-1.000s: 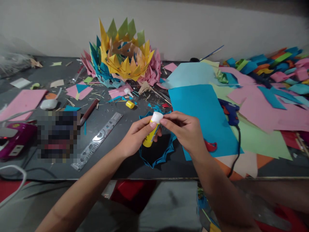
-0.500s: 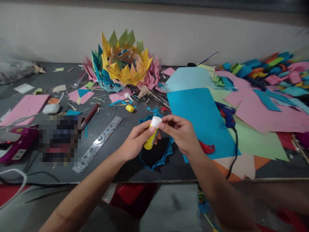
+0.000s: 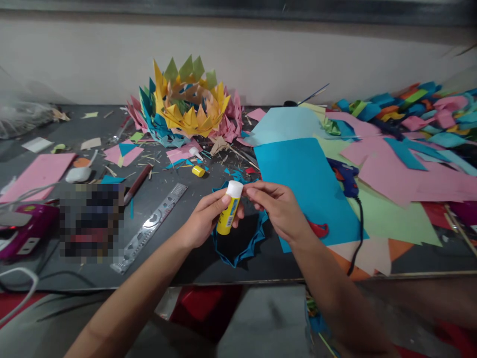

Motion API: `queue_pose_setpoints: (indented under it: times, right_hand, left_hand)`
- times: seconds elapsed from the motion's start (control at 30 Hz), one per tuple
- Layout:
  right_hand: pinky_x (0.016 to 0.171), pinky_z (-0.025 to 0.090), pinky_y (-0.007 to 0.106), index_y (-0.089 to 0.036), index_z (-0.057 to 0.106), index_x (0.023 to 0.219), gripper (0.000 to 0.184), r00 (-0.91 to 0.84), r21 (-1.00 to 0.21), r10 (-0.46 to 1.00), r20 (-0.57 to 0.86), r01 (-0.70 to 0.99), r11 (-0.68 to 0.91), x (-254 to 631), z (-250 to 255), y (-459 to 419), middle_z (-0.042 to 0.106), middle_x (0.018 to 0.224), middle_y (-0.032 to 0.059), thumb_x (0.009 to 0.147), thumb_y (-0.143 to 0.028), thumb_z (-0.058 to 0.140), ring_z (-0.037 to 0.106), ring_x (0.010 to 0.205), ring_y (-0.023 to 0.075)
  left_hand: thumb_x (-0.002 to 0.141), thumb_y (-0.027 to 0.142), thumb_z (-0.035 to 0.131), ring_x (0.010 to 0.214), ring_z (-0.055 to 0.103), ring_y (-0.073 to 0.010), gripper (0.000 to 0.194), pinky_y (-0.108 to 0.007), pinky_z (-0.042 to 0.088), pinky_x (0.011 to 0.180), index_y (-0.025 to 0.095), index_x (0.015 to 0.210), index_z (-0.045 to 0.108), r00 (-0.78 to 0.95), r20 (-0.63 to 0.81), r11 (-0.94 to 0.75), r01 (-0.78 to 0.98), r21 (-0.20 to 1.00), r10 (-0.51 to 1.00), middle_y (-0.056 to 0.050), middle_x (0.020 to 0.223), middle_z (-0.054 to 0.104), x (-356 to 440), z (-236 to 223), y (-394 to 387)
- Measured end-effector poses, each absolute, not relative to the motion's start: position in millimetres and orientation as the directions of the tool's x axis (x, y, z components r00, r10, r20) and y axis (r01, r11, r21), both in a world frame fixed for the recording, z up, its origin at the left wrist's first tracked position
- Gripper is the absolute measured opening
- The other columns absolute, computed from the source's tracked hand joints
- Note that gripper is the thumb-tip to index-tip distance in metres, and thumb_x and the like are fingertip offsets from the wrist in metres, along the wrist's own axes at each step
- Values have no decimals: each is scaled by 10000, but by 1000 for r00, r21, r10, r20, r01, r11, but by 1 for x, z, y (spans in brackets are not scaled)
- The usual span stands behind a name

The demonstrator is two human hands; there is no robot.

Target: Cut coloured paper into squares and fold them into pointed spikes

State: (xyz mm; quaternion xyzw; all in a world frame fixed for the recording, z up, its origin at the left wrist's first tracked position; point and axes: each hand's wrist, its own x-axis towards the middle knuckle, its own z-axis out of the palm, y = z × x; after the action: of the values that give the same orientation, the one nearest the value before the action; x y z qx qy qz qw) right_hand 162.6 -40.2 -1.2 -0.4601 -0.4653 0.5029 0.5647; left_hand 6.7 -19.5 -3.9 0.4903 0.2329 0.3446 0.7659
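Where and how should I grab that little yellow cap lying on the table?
Probably best to pinch the yellow cap across its curved wall, coming from above and the near side. It lies on its side, so that round wall faces up, and a white pointed piece sits just behind it. Your left hand is holding the glue stick.

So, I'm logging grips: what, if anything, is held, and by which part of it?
The left hand holds a yellow glue stick by its upper body, below the white top. Whether the right hand holds anything cannot be told.
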Motion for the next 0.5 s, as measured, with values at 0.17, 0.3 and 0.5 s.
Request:
queue_pose_setpoints:
  times: [0.17, 0.3, 0.5]
  right_hand:
    - [559, 454, 239, -230, 707, 743, 97, 103, -977, 972, 213, 19, 212, 164, -1, -41, 666, 695, -15, 672, -296, 717, 577, 624, 111]
    - [599, 450, 255, -236, 708, 758, 77, 77, -955, 957, 279, 124, 269, 166, -1, -42, 651, 669, -14, 745, -290, 655, 566, 639, 117]
    - [540, 422, 248, -220, 687, 717, 130, 120, -942, 943, 310, 173, 287, 164, 3, -44, 618, 669, -8, 777, -309, 613, 537, 606, 113]
  left_hand:
    - [830, 388, 547, 566, 543, -102, 260, -212, 424, 553, 136, 865, 599, 656, 7, 246, -293, 924, 754, -20, 713, 599, 6, -6, -20]
    - [835, 395, 536, 559, 537, -101, 269, -212, 421, 543, 135, 862, 598, 662, -2, 256, -287, 923, 750, -18, 705, 594, 7, -5, -20]
    - [828, 406, 540, 552, 532, -100, 283, -209, 412, 530, 128, 840, 593, 647, 4, 239, -288, 927, 763, -22, 700, 590, 7, -5, -20]
